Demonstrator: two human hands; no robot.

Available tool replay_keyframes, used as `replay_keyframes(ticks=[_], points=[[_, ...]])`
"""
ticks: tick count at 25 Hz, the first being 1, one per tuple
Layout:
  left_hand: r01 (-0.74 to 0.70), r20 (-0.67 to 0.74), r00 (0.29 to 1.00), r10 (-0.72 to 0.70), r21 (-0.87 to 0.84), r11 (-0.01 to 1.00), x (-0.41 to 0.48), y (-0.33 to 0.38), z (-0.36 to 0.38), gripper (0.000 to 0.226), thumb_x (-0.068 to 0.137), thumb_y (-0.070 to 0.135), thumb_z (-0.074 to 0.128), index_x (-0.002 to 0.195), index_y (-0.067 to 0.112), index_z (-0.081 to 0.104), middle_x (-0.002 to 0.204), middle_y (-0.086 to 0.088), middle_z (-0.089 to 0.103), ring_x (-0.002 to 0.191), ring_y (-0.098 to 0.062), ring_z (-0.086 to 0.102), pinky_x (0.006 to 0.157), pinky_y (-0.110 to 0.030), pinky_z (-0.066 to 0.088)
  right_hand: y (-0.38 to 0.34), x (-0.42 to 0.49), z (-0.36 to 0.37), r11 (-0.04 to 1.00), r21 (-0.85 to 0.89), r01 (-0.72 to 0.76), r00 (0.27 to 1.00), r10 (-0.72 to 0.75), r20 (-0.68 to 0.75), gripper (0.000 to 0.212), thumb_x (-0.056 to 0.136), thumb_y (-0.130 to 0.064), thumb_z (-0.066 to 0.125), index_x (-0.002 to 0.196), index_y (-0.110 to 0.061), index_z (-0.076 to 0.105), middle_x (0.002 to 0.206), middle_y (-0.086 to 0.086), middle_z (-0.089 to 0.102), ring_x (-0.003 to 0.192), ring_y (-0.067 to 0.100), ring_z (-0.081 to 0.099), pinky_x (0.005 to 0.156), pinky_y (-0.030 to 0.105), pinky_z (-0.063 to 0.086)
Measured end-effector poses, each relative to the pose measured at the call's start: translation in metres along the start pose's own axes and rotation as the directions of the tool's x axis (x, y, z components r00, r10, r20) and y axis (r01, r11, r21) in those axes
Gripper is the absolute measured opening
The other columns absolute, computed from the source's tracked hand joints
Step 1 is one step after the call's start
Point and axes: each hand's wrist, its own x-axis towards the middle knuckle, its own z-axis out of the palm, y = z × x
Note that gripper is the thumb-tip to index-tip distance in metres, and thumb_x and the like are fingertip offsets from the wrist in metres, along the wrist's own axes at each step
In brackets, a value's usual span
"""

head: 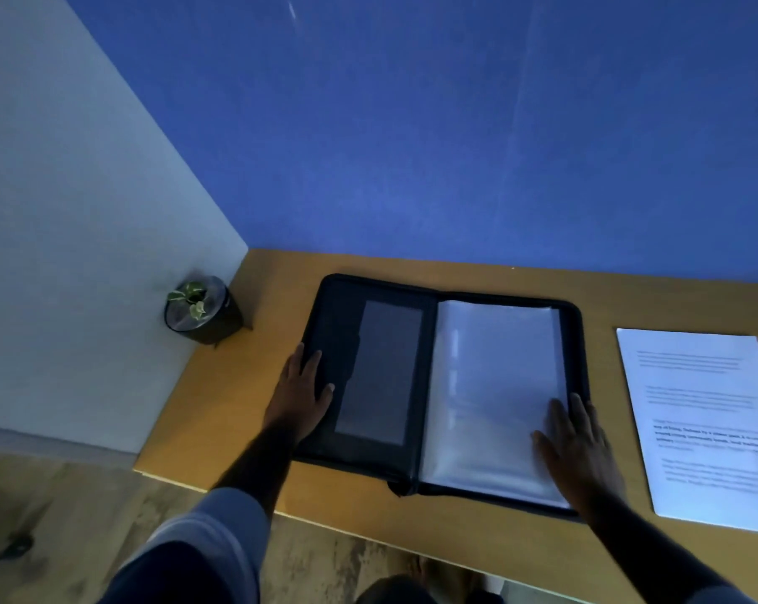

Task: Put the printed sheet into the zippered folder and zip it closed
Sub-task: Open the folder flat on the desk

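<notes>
Found the zippered folder [340, 342] spread open and flat on the table [455, 531], spine running near to far, dark pocketed cover on the left and a stack of clear sleeves [495, 377] on the right. Saw the left hand [301, 392] resting flat on the outer edge of the left cover, fingers straight and a little spread, gripping nothing. Saw the right hand [580, 446] likewise flat, fingers extended, pressing the near right corner of the sleeves and overlapping the folder's right rim, with nothing held there either.

Located the printed sheet [708, 429] face up on the table just right of the folder, parted from it by a strip of bare wood, untouched. Noted its long axis running near to far, roughly parallel with the spine, its text lines crossing left to right. Judged the right hand much the nearer. Placed the sheet's left edge just beside that hand, and the left hand across the whole folder from it.

Judged the sheet not yet in and the zip not yet begun. Expected a short sideways reach to the right by the right hand, with the left hand steadying the cover. Spotted a small potted plant [203, 311] by the table's far left edge, well apart.
</notes>
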Motion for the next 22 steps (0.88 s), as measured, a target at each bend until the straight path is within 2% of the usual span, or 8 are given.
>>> replay_keyframes(ticks=[7, 9, 11, 13, 16, 18, 20, 22], points=[[0.053, 0.075, 0.996, -0.052, -0.009, 0.999, -0.018, -0.015, 0.039, 0.09, 0.094, 0.061, 0.051, 0.162, 0.024, 0.006, 0.171, 0.0, -0.009, 0.157, -0.026, 0.0, 0.123, -0.051, 0.025, 0.001, -0.016, 0.0, 1.0, 0.0, -0.013, 1.0, 0.013, 0.015, 0.071, 0.1, -0.045, 0.052, 0.16, -0.014, 0.029, 0.169, 0.01, 0.007, 0.157, 0.03, 0.006, 0.123, 0.049, 0.024], [0.027, 0.071, 0.997, -0.03, 0.047, 0.999, -0.023, -0.02, 0.049, 0.09, 0.096, 0.064, 0.042, 0.163, 0.02, 0.001, 0.17, -0.003, -0.012, 0.158, -0.025, -0.003, 0.126, -0.046, 0.017, -0.005, -0.022, 0.002, 1.0, -0.027, 0.013, 0.999, -0.014, -0.03, 0.068, 0.102, -0.048, 0.04, 0.16, -0.013, 0.028, 0.167, 0.012, 0.006, 0.155, 0.031, 0.006, 0.123, 0.051, 0.024], [-0.009, 0.048, 0.999, 0.005, 0.07, 0.997, -0.025, -0.016, 0.056, 0.09, 0.097, 0.066, 0.031, 0.162, 0.014, -0.003, 0.17, -0.005, -0.014, 0.158, -0.024, -0.007, 0.128, -0.041, 0.007, -0.01, -0.026, 0.001, 0.999, -0.039, 0.038, 0.996, -0.04, -0.075, 0.074, 0.098, -0.053, 0.027, 0.158, -0.011, 0.03, 0.166, 0.019, 0.016, 0.152, 0.036, 0.012, 0.119, 0.054, 0.027], [-0.035, 0.028, 0.999, 0.033, 0.093, 0.995, -0.025, -0.011, 0.062, 0.091, 0.097, 0.069, 0.018, 0.161, 0.01, -0.006, 0.169, -0.007, -0.012, 0.157, -0.023, -0.009, 0.127, -0.038, 0.0, -0.014, -0.029, 0.002, 0.998, -0.057, 0.021, 0.997, -0.025, -0.071, 0.074, 0.099, -0.056, 0.022, 0.159, -0.014, 0.024, 0.166, 0.018, 0.013, 0.153, 0.036, 0.01, 0.12, 0.054, 0.026], [-0.058, -0.016, 0.998, 0.06, 0.128, 0.99, -0.022, -0.015, 0.072, 0.092, 0.094, 0.073, 0.005, 0.16, 0.01, -0.008, 0.169, -0.008, -0.011, 0.157, -0.024, -0.008, 0.128, -0.039, 0.002, -0.015, -0.028, 0.001, 0.997, -0.051, -0.06, 0.998, 0.06, 0.008, 0.07, 0.104, -0.052, 0.035, 0.162, -0.02, 0.011, 0.169, 0.012, 0.003, 0.155, 0.029, 0.001, 0.125, 0.049, 0.02], [-0.074, -0.024, 0.997, 0.078, 0.131, 0.989, -0.02, -0.024, 0.075, 0.093, 0.094, 0.074, 0.005, 0.16, 0.009, -0.007, 0.169, -0.009, -0.008, 0.157, -0.024, -0.006, 0.128, -0.041, 0.005, -0.015, -0.03, 0.0, 0.996, -0.055, -0.075, 0.995, 0.078, 0.058, 0.074, 0.103, -0.051, 0.041, 0.163, -0.022, 0.007, 0.17, 0.008, -0.002, 0.157, 0.025, -0.003, 0.125, 0.045, 0.016], [-0.099, -0.026, 0.994, 0.103, 0.126, 0.987, -0.017, -0.032, 0.078, 0.093, 0.095, 0.074, 0.007, 0.16, 0.009, -0.006, 0.17, -0.01, -0.004, 0.157, -0.025, -0.003, 0.128, -0.042, 0.007, -0.014, -0.035, -0.002, 0.996, -0.05, -0.076, 0.993, 0.08, 0.086, 0.075, 0.104, -0.053, 0.037, 0.162, -0.026, -0.001, 0.169, 0.002, -0.011, 0.156, 0.022, -0.009, 0.126, 0.041, 0.011], [-0.113, -0.015, 0.993, 0.115, 0.119, 0.986, -0.015, -0.037, 0.078, 0.094, 0.095, 0.074, 0.009, 0.16, 0.009, -0.005, 0.17, -0.01, -0.002, 0.157, -0.025, -0.002, 0.127, -0.042, 0.008, -0.015, -0.041, -0.002, 0.996, -0.045, -0.077, 0.994, 0.081, 0.077, 0.075, 0.104, -0.051, 0.04, 0.162, -0.025, 0.001, 0.168, 0.001, -0.011, 0.156, 0.021, -0.008, 0.125, 0.04, 0.011]])
